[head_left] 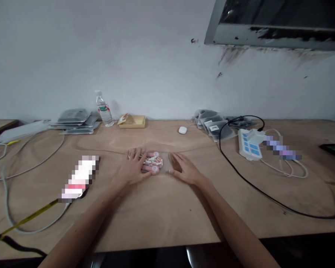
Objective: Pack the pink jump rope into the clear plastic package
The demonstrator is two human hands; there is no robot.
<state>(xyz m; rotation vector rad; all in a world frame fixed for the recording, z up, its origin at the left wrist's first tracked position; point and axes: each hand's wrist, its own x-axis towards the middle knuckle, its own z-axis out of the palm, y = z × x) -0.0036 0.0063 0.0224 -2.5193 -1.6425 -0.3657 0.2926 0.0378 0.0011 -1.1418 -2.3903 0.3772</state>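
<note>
A clear plastic bag (156,162) holding several small pink and white items lies flat on the wooden table (162,212), a little beyond its middle. My left hand (134,167) rests on the bag's left side, fingers spread flat. My right hand (184,169) lies on the bag's right side, fingers stretched out and pressing the plastic down. Both forearms reach in from the near edge.
At the back stand a water bottle (104,109), a small wooden tray (132,121), stacks of grey packets (74,121) and more packets (214,124). A white power strip (249,144) and black cable (257,186) lie right. Grey cables (8,186) loop at left. A small white object (182,130) sits behind the bag.
</note>
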